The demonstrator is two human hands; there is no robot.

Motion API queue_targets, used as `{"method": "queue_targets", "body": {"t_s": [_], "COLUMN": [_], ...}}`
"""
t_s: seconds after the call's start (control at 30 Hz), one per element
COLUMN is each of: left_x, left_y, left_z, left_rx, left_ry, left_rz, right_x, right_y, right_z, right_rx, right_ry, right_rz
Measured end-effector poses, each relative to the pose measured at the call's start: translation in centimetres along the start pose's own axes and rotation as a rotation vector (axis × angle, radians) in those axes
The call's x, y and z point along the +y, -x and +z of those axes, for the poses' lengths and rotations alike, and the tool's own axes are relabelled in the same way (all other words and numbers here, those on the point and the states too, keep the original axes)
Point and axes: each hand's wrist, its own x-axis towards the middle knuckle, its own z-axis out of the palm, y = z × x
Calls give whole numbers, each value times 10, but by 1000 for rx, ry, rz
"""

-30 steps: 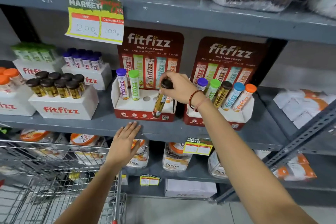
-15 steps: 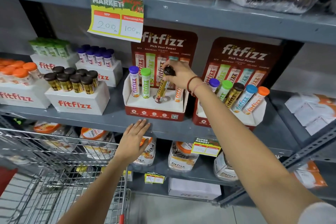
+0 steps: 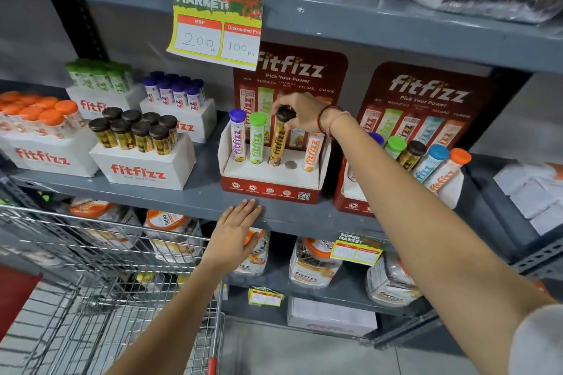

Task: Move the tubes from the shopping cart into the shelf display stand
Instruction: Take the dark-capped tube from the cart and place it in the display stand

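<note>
A red and white display stand (image 3: 271, 189) sits on the grey shelf (image 3: 195, 196). In its holes stand a purple-capped tube (image 3: 237, 138), a green-capped tube (image 3: 256, 140) and an orange tube (image 3: 313, 151). My right hand (image 3: 301, 111) grips the dark cap of a yellow and black tube (image 3: 277, 143), whose foot sits in the third hole. One hole (image 3: 291, 165) beside it is bare. My left hand (image 3: 236, 234) lies flat, fingers apart, against the shelf's front edge. The wire shopping cart (image 3: 100, 277) is at the lower left.
A second display stand (image 3: 353, 201) on the right holds several tubes. White boxes (image 3: 143, 167) of tubes stand at the left. A price card (image 3: 214, 24) hangs from the upper shelf. Jars (image 3: 313, 262) fill the shelf below.
My right hand has lifted the yellow and black tube from the stand's front, tipped it upright and set its foot into the third hole. My left hand stays at the shelf edge.
</note>
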Motion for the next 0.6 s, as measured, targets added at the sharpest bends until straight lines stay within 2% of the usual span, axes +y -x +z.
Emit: {"method": "queue_targets", "body": {"t_s": [0.2, 0.4, 0.5, 0.6], "left_x": [-1, -2, -5, -14], "left_y": [0, 1, 8, 32], "left_z": [0, -1, -11, -25], "left_rx": [-8, 0, 68, 179], "left_ry": [4, 24, 112, 182], "left_rz": [-5, 9, -33, -128], "right_x": [5, 5, 3, -2], "right_y": [-4, -2, 8, 22], "right_z": [15, 19, 22, 37], "right_rx": [-59, -33, 54, 282], "right_ry": [-12, -46, -118, -80], "right_rz": [6, 14, 47, 48]}}
